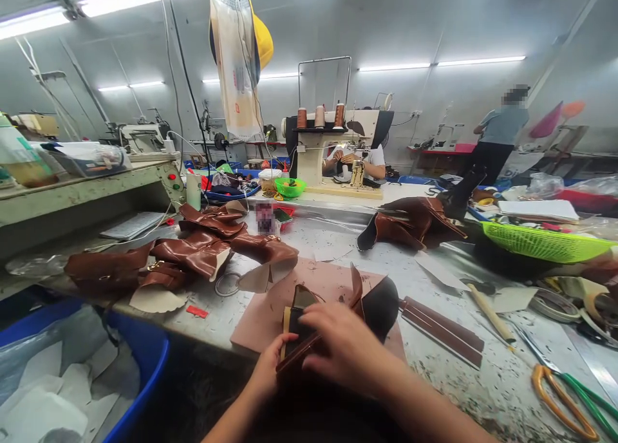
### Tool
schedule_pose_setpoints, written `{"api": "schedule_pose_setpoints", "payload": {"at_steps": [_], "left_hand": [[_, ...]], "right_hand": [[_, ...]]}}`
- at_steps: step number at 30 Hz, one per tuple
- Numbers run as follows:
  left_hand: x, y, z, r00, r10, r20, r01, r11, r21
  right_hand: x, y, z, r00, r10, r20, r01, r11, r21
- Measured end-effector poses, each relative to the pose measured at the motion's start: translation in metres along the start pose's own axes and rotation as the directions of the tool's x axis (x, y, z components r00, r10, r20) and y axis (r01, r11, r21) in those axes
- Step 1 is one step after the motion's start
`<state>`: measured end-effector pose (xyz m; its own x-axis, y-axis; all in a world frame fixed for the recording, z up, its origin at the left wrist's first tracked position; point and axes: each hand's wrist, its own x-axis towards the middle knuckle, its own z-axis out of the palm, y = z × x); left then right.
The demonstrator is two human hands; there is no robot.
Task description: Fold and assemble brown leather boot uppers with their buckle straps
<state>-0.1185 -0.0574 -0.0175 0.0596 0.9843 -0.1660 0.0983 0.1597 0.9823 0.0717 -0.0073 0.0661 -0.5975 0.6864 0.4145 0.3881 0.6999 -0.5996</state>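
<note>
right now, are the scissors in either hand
No, the scissors lie on the table, while the left hand and right hand grip the leather piece.

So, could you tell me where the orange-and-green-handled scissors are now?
In the head view, the scissors lie flat on the worktable at the lower right, right of the right hand gripping the leather piece, nearer the person than the wooden stick.

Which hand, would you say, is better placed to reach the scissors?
Probably the right hand: the scissors lie to its right, and the left hand sits farther away, holding the leather piece.
</note>
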Motion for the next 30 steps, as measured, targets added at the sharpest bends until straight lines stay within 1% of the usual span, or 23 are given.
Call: {"api": "schedule_pose_setpoints", "payload": {"at_steps": [1,2,3,4,6,7,8,9,10,11,12,13,14,16,18,20,21,22,23,25,27,29,30], "left_hand": [[0.0,0.002,-0.001,0.999,0.028,-0.024,-0.028,0.999,0.018],[0.001,0.005,-0.004,0.997,0.053,-0.048,-0.051,0.998,0.028],[0.001,0.01,-0.007,0.994,0.078,-0.072,-0.075,0.996,0.038],[0.001,0.019,-0.012,0.989,0.111,-0.092,-0.107,0.993,0.054],[-0.001,0.045,-0.021,0.964,0.231,-0.133,-0.218,0.97,0.104],[-0.003,0.063,-0.026,0.939,0.314,-0.137,-0.295,0.945,0.144],[-0.005,0.083,-0.028,0.902,0.411,-0.131,-0.386,0.904,0.183],[-0.007,0.105,-0.03,0.869,0.489,-0.074,-0.463,0.858,0.223],[-0.008,0.128,-0.029,0.845,0.534,0.012,-0.52,0.818,0.247],[-0.007,0.15,-0.026,0.809,0.578,0.107,-0.583,0.768,0.265],[-0.006,0.17,-0.021,0.775,0.584,0.24,-0.632,0.722,0.284],[-0.003,0.187,-0.015,0.753,0.535,0.383,-0.65,0.696,0.304],[0.001,0.202,-0.006,0.726,0.477,0.495,-0.668,0.659,0.345],[0.01,0.221,0.014,0.64,0.357,0.68,-0.737,0.534,0.414],[0.02,0.231,0.035,0.545,0.267,0.795,-0.818,0.38,0.433],[0.029,0.236,0.055,0.476,0.19,0.858,-0.866,0.272,0.42],[0.034,0.237,0.065,0.445,0.151,0.883,-0.883,0.241,0.403],[0.038,0.238,0.073,0.417,0.108,0.903,-0.895,0.222,0.387],[0.042,0.239,0.081,0.391,0.064,0.918,-0.905,0.208,0.371],[0.048,0.24,0.095,0.347,-0.008,0.938,-0.923,0.174,0.343],[0.05,0.241,0.106,0.334,-0.059,0.941,-0.936,0.101,0.338],[0.05,0.24,0.114,0.323,-0.08,0.943,-0.945,0.028,0.326],[0.049,0.24,0.116,0.324,-0.088,0.942,-0.945,0.01,0.326]], "right_hand": [[0.008,-0.013,0.013,0.963,-0.13,0.237,0.156,0.983,-0.093],[0.015,-0.022,0.024,0.924,-0.153,0.35,0.218,0.963,-0.157],[0.021,-0.028,0.032,0.904,-0.169,0.392,0.254,0.951,-0.176],[0.026,-0.032,0.035,0.909,-0.17,0.381,0.257,0.947,-0.191],[0.03,-0.032,0.028,0.953,-0.169,0.249,0.219,0.957,-0.188],[0.03,-0.031,0.021,0.975,-0.167,0.149,0.192,0.966,-0.173],[0.028,-0.029,0.012,0.986,-0.167,0.011,0.167,0.978,-0.127],[0.024,-0.027,0.003,0.976,-0.163,-0.145,0.157,0.986,-0.052],[0.019,-0.025,-0.006,0.942,-0.154,-0.299,0.172,0.984,0.035],[0.012,-0.024,-0.015,0.895,-0.142,-0.422,0.208,0.971,0.114],[0.005,-0.023,-0.024,0.849,-0.129,-0.513,0.248,0.954,0.17],[-0.002,-0.022,-0.033,0.814,-0.125,-0.567,0.279,0.94,0.194],[-0.01,-0.022,-0.042,0.804,-0.134,-0.579,0.282,0.944,0.173],[-0.026,-0.023,-0.063,0.822,-0.185,-0.538,0.25,0.967,0.05],[-0.041,-0.027,-0.084,0.88,-0.254,-0.401,0.22,0.967,-0.131],[-0.054,-0.032,-0.102,0.943,-0.262,-0.204,0.199,0.938,-0.284],[-0.06,-0.034,-0.108,0.961,-0.247,-0.127,0.193,0.923,-0.333],[-0.065,-0.036,-0.112,0.971,-0.223,-0.079,0.18,0.912,-0.369],[-0.07,-0.037,-0.114,0.978,-0.198,-0.065,0.157,0.905,-0.395],[-0.078,-0.036,-0.116,0.983,-0.156,-0.091,0.105,0.903,-0.417],[-0.083,-0.033,-0.119,0.991,-0.086,-0.104,0.036,0.911,-0.412],[-0.086,-0.031,-0.124,0.998,0.007,-0.058,-0.029,0.916,-0.399],[-0.085,-0.03,-0.127,0.998,0.053,-0.022,-0.057,0.917,-0.394]]}}
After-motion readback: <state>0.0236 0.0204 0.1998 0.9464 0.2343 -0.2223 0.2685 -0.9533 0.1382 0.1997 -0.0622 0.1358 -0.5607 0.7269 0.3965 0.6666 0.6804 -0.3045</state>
